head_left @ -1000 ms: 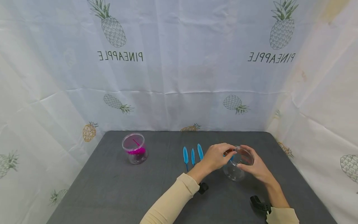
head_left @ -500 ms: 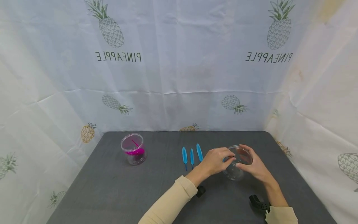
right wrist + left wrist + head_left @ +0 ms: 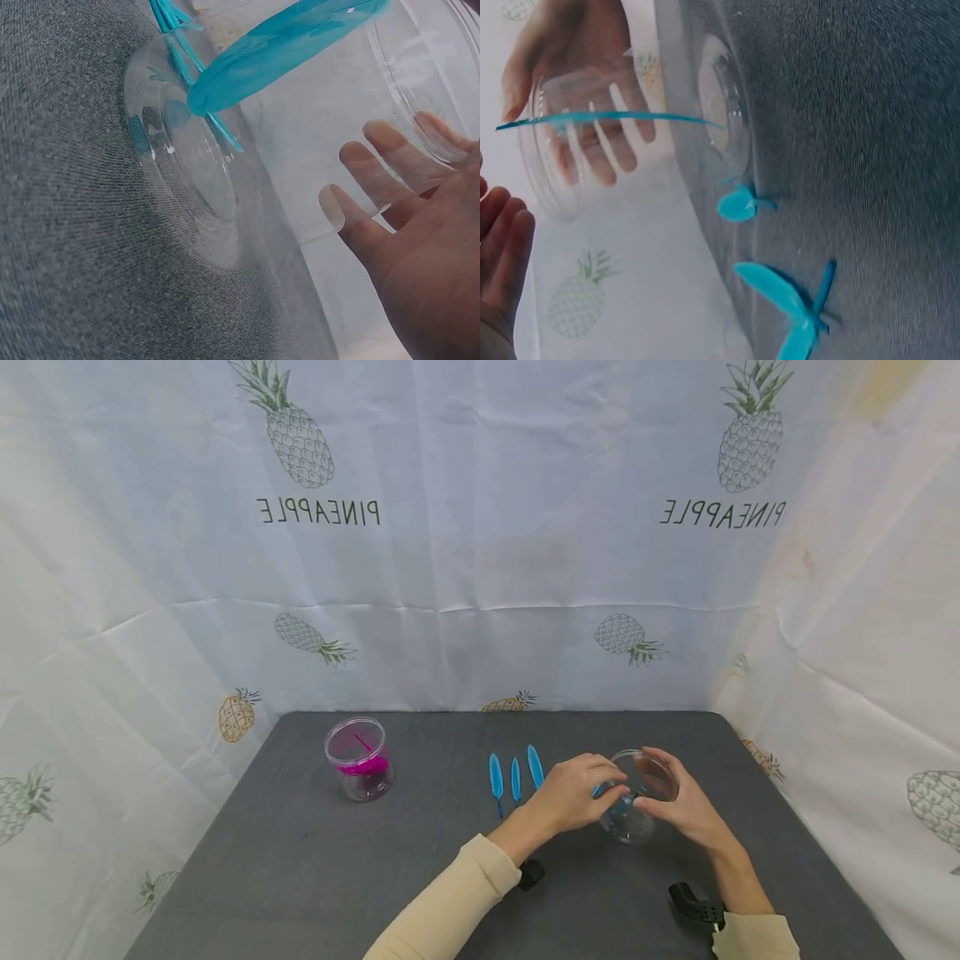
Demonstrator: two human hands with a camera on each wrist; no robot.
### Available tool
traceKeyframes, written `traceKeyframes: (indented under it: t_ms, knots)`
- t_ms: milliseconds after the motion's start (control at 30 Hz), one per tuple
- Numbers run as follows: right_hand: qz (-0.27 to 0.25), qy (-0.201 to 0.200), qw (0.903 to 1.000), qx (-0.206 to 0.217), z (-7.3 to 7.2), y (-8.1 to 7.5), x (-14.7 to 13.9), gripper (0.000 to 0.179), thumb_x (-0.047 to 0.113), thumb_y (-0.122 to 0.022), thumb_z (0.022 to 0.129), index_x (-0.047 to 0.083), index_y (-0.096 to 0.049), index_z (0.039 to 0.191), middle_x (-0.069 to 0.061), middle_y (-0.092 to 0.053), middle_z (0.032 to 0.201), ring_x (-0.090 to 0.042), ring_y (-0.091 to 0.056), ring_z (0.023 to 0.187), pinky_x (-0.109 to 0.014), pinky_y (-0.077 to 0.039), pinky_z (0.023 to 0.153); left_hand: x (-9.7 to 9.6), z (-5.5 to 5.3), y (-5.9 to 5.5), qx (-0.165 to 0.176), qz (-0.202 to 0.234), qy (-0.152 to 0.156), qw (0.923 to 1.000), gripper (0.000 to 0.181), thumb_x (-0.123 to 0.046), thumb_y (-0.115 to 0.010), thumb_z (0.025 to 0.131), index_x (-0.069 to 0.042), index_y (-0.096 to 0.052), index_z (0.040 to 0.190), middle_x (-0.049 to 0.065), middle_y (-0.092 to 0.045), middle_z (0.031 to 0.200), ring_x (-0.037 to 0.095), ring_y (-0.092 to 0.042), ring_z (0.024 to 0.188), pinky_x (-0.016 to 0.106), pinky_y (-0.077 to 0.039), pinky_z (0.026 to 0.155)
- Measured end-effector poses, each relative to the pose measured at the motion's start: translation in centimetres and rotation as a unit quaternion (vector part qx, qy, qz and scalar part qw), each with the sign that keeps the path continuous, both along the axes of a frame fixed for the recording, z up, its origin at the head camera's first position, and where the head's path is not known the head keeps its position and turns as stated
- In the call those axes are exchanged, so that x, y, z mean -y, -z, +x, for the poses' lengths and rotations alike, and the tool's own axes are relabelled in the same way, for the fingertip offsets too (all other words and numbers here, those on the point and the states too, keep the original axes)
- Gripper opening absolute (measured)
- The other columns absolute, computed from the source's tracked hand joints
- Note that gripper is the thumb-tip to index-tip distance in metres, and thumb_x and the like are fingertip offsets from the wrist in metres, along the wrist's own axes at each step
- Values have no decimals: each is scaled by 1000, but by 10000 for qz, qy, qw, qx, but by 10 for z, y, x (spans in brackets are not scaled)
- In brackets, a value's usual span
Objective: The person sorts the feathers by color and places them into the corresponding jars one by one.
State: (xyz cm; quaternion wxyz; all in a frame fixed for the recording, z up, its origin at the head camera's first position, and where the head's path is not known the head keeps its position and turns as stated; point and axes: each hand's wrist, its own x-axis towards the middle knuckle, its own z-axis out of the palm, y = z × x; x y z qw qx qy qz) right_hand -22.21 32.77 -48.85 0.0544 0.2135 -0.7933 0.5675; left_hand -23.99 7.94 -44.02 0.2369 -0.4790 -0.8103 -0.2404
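Note:
My right hand (image 3: 686,810) grips a clear plastic jar (image 3: 628,828) by its side near the rim, fingers round the far wall in the right wrist view. Inside the jar a blue feather (image 3: 285,49) stands at a slant. Its quill tip pokes out past the rim in the left wrist view. My left hand (image 3: 576,795) hovers beside the jar's mouth, its fingers (image 3: 510,247) loosely bent and apart from the feather. Left of that hand, blue feathers (image 3: 497,777) lie side by side on the dark table.
A second clear jar (image 3: 367,789) with a pink feather (image 3: 367,766) in it stands at the table's back left. The grey table (image 3: 300,877) ends at a white pineapple-print curtain (image 3: 480,552) behind and at the sides.
The blue feather has gone from my left fingers down into the jar. That hand has drawn back slightly to the left. The right hand and jar have stayed in place.

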Motion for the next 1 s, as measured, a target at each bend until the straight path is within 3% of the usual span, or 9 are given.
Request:
traceKeyframes:
  t_ms: [200, 433, 633, 1000]
  knots:
    - [-51, 49, 9999, -109, 0, 0, 1, 81, -9, -70, 89, -7, -22, 154, -25, -39, 147, 6, -44, 130, -9, -40, 101, 16, -2, -3, 20, 57, -119, 9999, 17, -23, -72, 97, -14, -76, 111, -3, -72, 111, 10, -67, 105, 15, -50, 93]
    - [-63, -2, 9998, -185, -1, 0, 1, 79, -11, -69, 89, -7, -25, 153, -26, -41, 145, 4, -45, 131, -12, -41, 103, 42, -7, -3, 194, 169, -271, 9993, 16, -21, -70, 98, -13, -75, 112, -1, -71, 111, 12, -67, 102, 18, -54, 84]
    - [-81, -108, 9996, -254, -2, 1, -1, 78, -12, -68, 89, -6, -25, 153, -16, -43, 146, 3, -45, 132, -12, -40, 104, 67, -13, -3, 119, 256, -447, 9986, 18, -19, -72, 97, -11, -75, 112, 1, -71, 111, 15, -68, 100, 25, -57, 82]
    - [-63, -80, 9999, -120, 0, -1, 0, 78, -9, -68, 91, -7, -22, 154, -31, -35, 147, 7, -43, 132, -11, -40, 103, 105, -24, 3, 373, -202, -965, 9944, 28, -26, -72, 97, -11, -72, 120, 3, -69, 120, 19, -65, 111, 35, -56, 93]
